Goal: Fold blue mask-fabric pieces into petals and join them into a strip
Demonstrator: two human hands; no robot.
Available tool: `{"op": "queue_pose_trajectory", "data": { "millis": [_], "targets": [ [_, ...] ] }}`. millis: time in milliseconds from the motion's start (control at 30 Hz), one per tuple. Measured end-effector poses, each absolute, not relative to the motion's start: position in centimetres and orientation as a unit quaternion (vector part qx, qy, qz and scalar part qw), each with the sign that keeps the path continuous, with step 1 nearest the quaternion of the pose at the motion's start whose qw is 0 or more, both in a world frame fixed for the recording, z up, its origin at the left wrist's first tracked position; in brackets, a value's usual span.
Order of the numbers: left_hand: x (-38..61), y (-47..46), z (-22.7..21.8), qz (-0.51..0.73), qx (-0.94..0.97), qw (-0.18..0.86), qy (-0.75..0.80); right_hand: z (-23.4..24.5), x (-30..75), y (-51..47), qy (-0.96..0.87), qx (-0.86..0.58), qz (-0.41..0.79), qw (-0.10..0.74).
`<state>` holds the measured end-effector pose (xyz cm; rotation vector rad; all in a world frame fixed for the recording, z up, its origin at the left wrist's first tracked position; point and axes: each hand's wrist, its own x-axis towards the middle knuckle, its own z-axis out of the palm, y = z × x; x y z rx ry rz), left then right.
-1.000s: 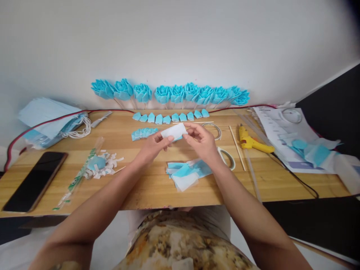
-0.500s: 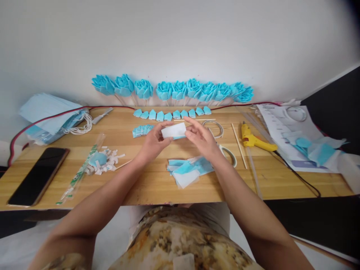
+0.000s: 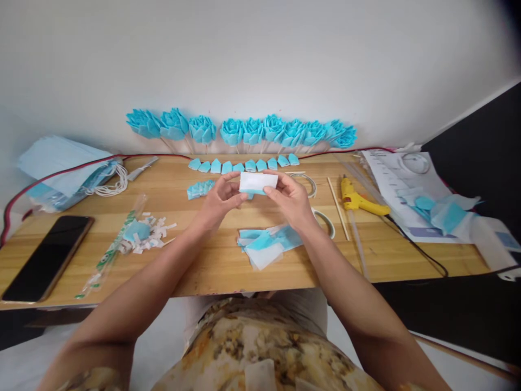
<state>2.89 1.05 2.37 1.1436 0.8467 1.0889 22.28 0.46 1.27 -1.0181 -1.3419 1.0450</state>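
Note:
A small folded piece of white and blue mask fabric [image 3: 257, 181] is held up over the middle of the table, white face toward me with a blue band along its bottom. My right hand [image 3: 290, 202] pinches its right side, thumb on the front and fingers behind. At the left edge, my left hand [image 3: 222, 200] has its fingers and thumb closed around the border. Below the hands lies a pile of blue and white fabric pieces [image 3: 264, 247]. Folded blue petals [image 3: 238, 166] form a row behind, and a smaller overlapping group of petals [image 3: 199, 189] lies left.
Blue fabric flowers [image 3: 232, 132] on sticks lean against the wall. A yellow glue gun [image 3: 360, 201], a stick [image 3: 337, 209] and tape rolls [image 3: 328, 224] lie right. Leftward are a phone [image 3: 49, 258], white scraps [image 3: 152, 233] and a stack of masks [image 3: 65, 163].
The fabric piece has turned from tilted to nearly level, showing more blue below. My right thumb now presses on its front. The whole view has shifted slightly.

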Motion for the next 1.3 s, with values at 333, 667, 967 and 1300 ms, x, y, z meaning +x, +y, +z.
{"op": "queue_pose_trajectory", "data": {
  "millis": [333, 667, 967, 1300],
  "targets": [
    [2.9, 1.0, 1.9, 0.466, 0.456, 0.649, 0.392, 0.9, 21.9, 0.3, -0.557, -0.425, 0.449, 0.554],
    [2.6, 1.3, 1.6, 0.484, 0.482, 0.597, 0.422, 0.6, 21.8, 0.5, -0.566, -0.436, 0.440, 0.544],
    [3.8, -0.1, 2.0, 0.442, 0.444, 0.689, 0.364, 1.1, 21.5, 0.0, -0.540, -0.438, 0.426, 0.578],
    [3.9, -0.1, 1.9, 0.456, 0.362, 0.711, 0.395, 1.1, 21.1, -0.2, -0.600, -0.423, 0.380, 0.563]
  ]
}}
